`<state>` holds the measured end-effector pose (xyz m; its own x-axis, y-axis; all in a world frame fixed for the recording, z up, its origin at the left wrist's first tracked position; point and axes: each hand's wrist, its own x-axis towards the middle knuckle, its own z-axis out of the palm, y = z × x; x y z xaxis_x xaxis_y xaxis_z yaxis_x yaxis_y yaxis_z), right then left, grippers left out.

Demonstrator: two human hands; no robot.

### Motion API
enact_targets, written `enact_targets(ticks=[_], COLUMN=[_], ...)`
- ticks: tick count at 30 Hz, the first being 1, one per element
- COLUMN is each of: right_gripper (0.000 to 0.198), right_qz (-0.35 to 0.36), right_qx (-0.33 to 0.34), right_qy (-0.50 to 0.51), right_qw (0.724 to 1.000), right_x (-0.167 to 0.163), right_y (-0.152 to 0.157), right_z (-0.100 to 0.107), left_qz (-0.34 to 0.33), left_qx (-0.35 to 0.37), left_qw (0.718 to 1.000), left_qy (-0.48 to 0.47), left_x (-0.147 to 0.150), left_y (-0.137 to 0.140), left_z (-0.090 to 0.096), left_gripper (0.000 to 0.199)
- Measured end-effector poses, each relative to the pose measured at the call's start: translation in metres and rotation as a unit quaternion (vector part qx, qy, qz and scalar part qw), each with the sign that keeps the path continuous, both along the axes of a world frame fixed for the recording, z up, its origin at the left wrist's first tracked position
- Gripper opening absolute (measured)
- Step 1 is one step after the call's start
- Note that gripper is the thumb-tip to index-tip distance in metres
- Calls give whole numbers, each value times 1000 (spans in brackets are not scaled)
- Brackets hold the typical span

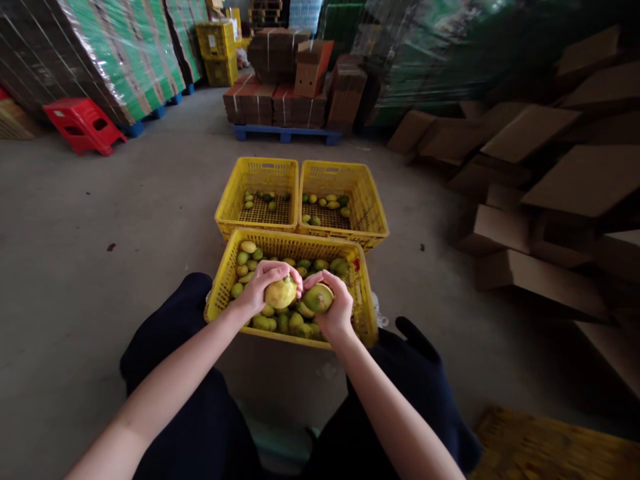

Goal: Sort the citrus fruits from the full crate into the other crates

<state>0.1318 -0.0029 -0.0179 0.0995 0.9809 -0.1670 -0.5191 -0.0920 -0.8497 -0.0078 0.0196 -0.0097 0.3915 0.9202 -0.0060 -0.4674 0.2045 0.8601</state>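
My left hand [263, 283] is closed around a yellow lemon [281, 292] with its stem end up. A green lemon [319, 298] sits in my right hand [339, 300], its fingers curled round the far side. Both hands are close together above the near yellow crate [295, 238], which holds many green and yellow lemons [296, 325]. Behind it, side by side, stand a left yellow crate [257, 165] and a right yellow crate [340, 168], each with a few lemons on the bottom.
Flattened and open cardboard boxes [520, 273] are heaped on the right. Bundled cartons [300, 107] rest on a blue pallet [286, 133] at the back. A red stool [83, 125] stands at the left, near wrapped green stacks [130, 53]. Another yellow crate [555, 447] is at lower right.
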Motion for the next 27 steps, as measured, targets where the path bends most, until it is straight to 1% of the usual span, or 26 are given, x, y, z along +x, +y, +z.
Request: enact_targets(ticks=[6, 15, 19, 24, 27], right_gripper=[31, 29, 29, 24, 23], right_qz=[5, 7, 7, 8, 8], right_qx=[2, -30, -48, -75, -78], right_qy=[7, 43, 67, 140, 150], right_qw=[1000, 999, 997, 987, 986], right_x=[0, -1, 0, 3, 4], right_y=[0, 0, 1, 6, 6], right_z=[2, 4, 3, -2, -3], left_qz=[9, 9, 25, 41, 41], left_qx=[8, 11, -14, -76, -93], left_qw=[1000, 1000, 999, 995, 994], left_qy=[0, 6, -14, -40, -46], left_x=[1, 2, 4, 7, 8], left_y=[1, 2, 6, 11, 13], left_z=[3, 1, -2, -5, -6], left_gripper=[33, 28, 27, 28, 27])
